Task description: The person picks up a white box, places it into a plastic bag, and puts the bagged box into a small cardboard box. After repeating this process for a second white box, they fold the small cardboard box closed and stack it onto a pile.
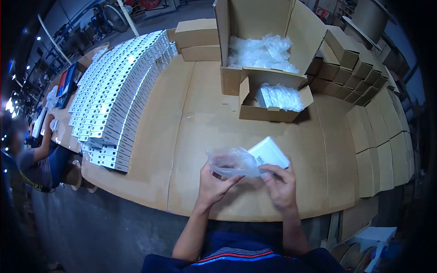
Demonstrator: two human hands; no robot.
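My left hand (214,183) is closed on a clear plastic bag (231,162), its mouth spread open toward the right. Between the thumb and fingers of my right hand (278,184) is a flat white box (268,153) with small dark print on one side. The box's lower left edge meets the bag's edge in this view. Beyond my hands stands an open small carton (268,113) holding several bagged white pieces (281,97) in a row.
Behind the carton, a large open cardboard box (231,81) holds crumpled clear bags (261,52). Stacked white boxes (114,98) line the left side. Brown cartons (371,132) are piled at right. A seated person (38,154) works at far left.
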